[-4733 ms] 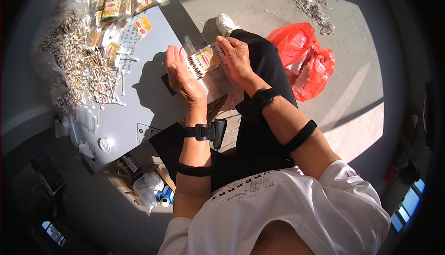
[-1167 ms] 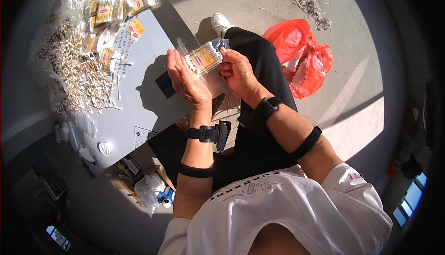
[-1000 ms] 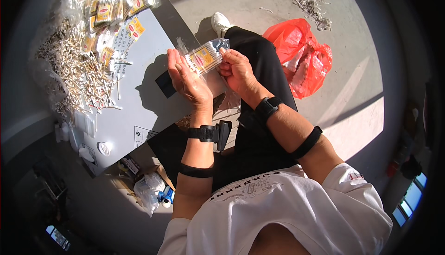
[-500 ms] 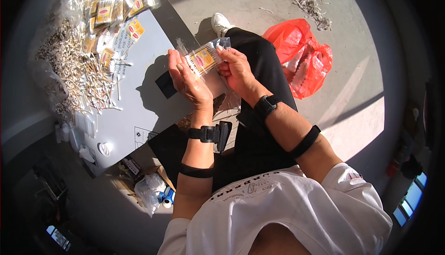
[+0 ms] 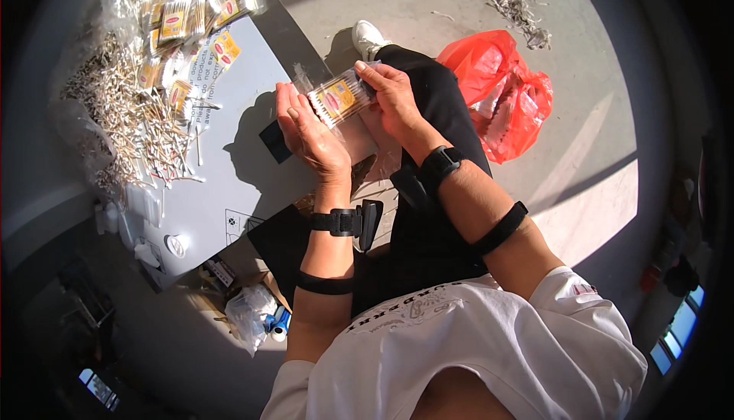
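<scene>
Clear, yellow-labelled cotton-swab packet, one: held in the air by the right edge of the grey surface. Right grip, one: thumb and fingers pinching the packet's right end. Left grip, one: fingers nearly straight, cupped against the packet's left end; whether it also pinches cannot be told. Handling, by judgement: very light; film slick and thin; contents slender, stiffish yet easily bent, soft at the tips. Best held flat across the labelled middle or by the long sides, lightly, sparing the tips. Similar packets, one pile toward the surface's far end: overlapping, ten or so at least, exact count not possible. Loose cotton swabs, one heap along the left edge, past counting. Round white lid, one, near the surface's near left corner. Red plastic bag, one, on the floor beyond the right edge. Scrap heap, one, farther off, pieces uncountable.
</scene>
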A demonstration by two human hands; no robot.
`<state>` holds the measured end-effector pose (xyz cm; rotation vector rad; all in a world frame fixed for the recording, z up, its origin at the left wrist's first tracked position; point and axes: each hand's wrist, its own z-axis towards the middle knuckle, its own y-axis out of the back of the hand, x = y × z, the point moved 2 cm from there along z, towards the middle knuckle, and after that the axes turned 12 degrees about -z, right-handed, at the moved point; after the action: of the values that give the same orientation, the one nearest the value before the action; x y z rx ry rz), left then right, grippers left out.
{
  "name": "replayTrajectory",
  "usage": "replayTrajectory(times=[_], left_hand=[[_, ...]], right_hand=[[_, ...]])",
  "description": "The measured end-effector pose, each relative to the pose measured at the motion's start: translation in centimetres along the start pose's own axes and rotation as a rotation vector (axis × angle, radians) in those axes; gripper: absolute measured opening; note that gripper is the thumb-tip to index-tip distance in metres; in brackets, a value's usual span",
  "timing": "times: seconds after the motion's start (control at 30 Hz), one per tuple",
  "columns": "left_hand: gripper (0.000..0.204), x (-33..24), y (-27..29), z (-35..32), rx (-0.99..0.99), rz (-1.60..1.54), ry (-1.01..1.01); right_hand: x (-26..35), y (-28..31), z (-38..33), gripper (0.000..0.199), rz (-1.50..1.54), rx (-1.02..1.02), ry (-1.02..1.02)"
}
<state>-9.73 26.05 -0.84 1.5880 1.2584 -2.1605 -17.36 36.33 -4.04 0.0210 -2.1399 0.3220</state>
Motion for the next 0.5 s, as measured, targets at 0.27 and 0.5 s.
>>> replayTrajectory(times=[0.27, 0.5], left_hand=[[0.066, 0.3, 0.1, 0.0, 0.032, 0.001, -0.023], [0.064, 0.4, 0.2, 0.2, 0.053, 0.022, -0.006]], right_hand=[[-0.7, -1.1, 0.3, 0.017, 0.148, 0.013, 0.083], [-0.7, -0.9, -0.2, 0.024, 0.070, 0.024, -0.033]])
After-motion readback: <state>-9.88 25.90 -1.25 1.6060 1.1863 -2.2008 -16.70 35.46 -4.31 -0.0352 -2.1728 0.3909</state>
